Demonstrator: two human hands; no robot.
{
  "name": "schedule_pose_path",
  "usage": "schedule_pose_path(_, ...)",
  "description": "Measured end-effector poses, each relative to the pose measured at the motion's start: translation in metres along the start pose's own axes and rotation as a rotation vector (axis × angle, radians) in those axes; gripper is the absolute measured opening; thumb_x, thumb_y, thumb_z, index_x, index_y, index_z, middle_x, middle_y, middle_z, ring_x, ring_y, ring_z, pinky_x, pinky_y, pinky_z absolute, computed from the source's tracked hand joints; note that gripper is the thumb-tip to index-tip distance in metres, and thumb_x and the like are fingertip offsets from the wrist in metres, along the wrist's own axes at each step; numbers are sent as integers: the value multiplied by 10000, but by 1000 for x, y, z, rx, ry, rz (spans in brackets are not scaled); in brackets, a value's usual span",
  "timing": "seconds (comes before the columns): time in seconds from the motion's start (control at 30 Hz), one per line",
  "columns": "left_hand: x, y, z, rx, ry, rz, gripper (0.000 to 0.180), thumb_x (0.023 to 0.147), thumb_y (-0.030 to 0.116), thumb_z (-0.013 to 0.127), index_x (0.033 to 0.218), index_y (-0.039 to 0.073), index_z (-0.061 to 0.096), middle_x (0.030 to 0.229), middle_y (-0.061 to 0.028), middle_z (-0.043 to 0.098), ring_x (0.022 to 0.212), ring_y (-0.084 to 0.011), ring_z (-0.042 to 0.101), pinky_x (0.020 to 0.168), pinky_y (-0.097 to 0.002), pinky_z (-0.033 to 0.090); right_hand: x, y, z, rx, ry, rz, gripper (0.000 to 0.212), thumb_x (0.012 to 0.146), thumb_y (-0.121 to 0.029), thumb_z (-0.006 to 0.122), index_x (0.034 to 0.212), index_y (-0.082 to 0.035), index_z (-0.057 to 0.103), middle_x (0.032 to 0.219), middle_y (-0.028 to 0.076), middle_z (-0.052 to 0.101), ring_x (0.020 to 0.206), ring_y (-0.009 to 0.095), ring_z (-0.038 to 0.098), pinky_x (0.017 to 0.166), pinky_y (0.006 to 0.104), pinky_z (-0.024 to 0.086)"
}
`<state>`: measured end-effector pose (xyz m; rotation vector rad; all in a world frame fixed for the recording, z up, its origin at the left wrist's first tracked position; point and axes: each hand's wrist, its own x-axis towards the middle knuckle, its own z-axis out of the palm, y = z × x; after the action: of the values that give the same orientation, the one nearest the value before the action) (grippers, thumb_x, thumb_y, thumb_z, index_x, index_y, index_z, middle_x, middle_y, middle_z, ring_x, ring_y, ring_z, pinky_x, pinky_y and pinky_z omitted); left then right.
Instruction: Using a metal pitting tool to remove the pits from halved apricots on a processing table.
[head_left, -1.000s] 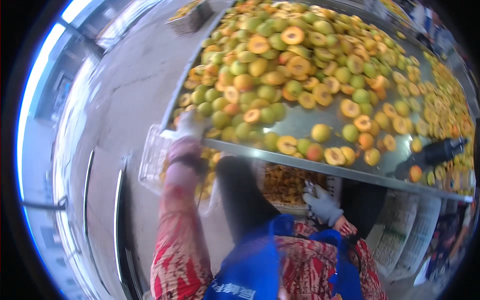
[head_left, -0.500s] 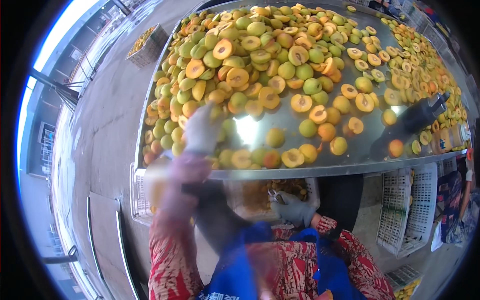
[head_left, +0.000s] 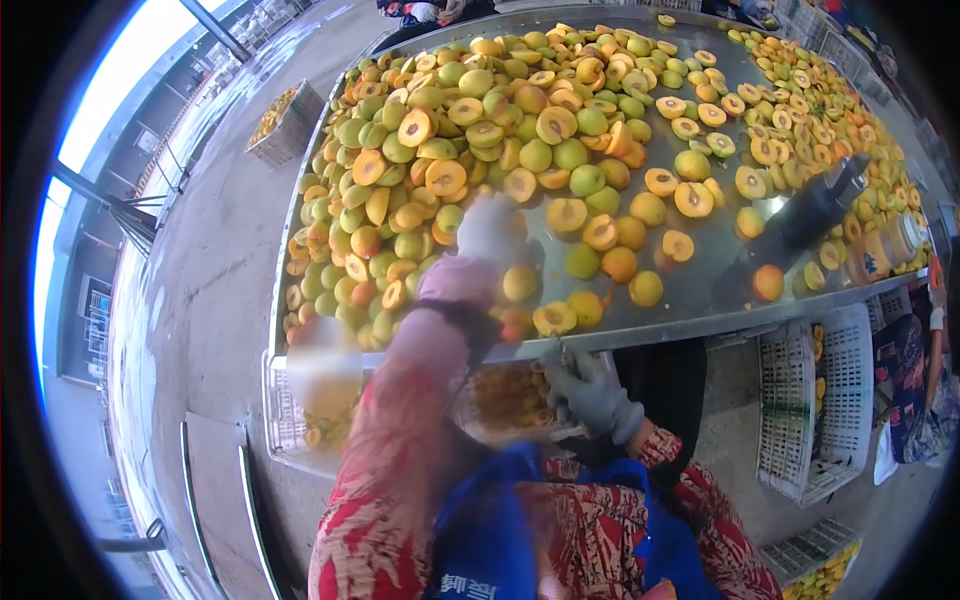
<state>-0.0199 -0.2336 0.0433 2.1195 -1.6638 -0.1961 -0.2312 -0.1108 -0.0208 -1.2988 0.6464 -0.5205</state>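
A large heap of yellow-green apricots [head_left: 430, 130], many of them halves showing brown pits, lies on the metal table [head_left: 640, 322]. My left hand [head_left: 490, 230], in a whitish glove, reaches over the heap's near edge among the fruit. Motion smears its fingers, so what they hold cannot be made out. My right hand [head_left: 597, 395], in a grey glove, is closed just below the table's near edge, over a crate of pits and fruit pieces [head_left: 505, 395]. A small metal tool [head_left: 553, 352] shows at its fingers; its full shape is hidden.
On the table's right lie a dark cylindrical object [head_left: 815, 210] and a clear plastic bottle [head_left: 880, 252]. White plastic crates [head_left: 815, 410] stand below at the right, another person beside them. A fruit-filled crate [head_left: 285, 125] sits on the floor at the left.
My left hand has moved right across the near edge of the heap. My right hand has risen slightly toward the table's edge. The view has shifted a little.
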Motion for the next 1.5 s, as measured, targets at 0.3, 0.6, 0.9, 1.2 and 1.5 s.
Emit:
schedule_pose_path(0.3,-174,-17,0,-1079,340,-377,287,907,263,585,1024,2,597,845,-80,633,718,-158,599,652,-270,490,33,-8,58,-124,199,-26,253,937,-217,526,1114,-36,536,935,136,623,866,234,600,768,353,478)
schedule_pose_path(0.6,-235,-66,10,-1846,434,-817,527,943,497,461,1027,-5,594,840,-113,623,730,-217,598,632,-310,506,9,-16,100,-495,-22,87,399,895,-341,523,1122,-13,503,952,250,623,876,354,620,783,433,474)
schedule_pose_path(0.9,-246,-70,16,-653,451,-137,337,958,284,514,1110,-17,538,979,-152,616,891,-238,618,779,-343,520,6,3,106,-675,23,63,258,870,-237,559,953,-3,488,775,256,603,744,408,610,666,457,459)
schedule_pose_path(1.2,-244,-68,23,-1844,388,-465,223,929,165,498,1062,14,593,1015,-102,591,898,-185,586,779,-292,491,8,-18,120,-518,-10,352,518,904,-378,465,1220,33,451,1069,313,586,1029,434,565,891,449,435)
schedule_pose_path(1.5,-244,-75,32,-1654,496,-521,275,945,238,491,1056,11,601,1007,-80,618,842,-162,591,746,-262,482,12,-20,123,-521,-52,364,472,909,-365,472,1193,12,481,1052,302,596,1005,432,577,881,450,440)
